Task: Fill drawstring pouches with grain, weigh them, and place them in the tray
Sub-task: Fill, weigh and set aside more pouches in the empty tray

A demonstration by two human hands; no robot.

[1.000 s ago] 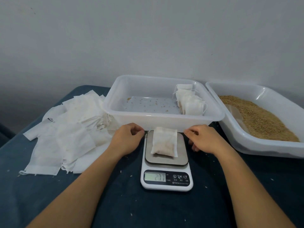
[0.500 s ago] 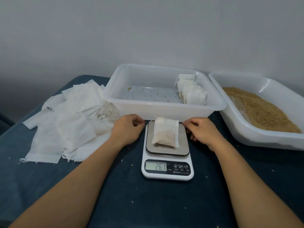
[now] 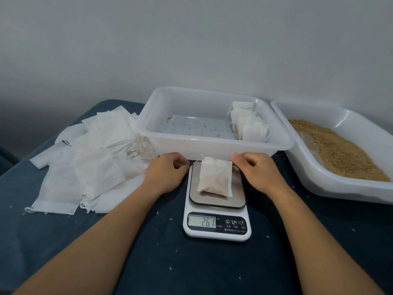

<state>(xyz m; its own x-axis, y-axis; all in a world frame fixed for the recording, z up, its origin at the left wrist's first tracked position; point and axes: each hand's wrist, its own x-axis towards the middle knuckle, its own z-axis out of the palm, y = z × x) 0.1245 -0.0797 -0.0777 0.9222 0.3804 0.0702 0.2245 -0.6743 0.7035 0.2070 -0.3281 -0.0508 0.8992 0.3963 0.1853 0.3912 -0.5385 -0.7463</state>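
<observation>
Compared with 1 second ago, the scale readout has dropped from 27.7 to 26.1 and now matches the value of half a second ago, so the reading appears settled (a judgement from the display alone). Both hands remain at the far corners of the scale. The filled pouch lies flat on the steel weighing plate, its gathered mouth toward the tray. The left hand rests just left of the plate with fingers curled, thumb and forefinger meeting at the left drawstring end; the right hand sits at the pouch's upper right corner with fingers curled likewise. Whether either hand truly pinches a string cannot be told, since the strings are too fine to resolve.

The tray stands directly beyond the scale and holds a row of finished pouches against its right wall, with loose kernels on its floor. The grain bin stands to the right, and the empty pouches are heaped on the left of the dark table.

With the weight steady, weighing of this pouch seems complete; the next step would be lifting it into the tray beside the row.
</observation>
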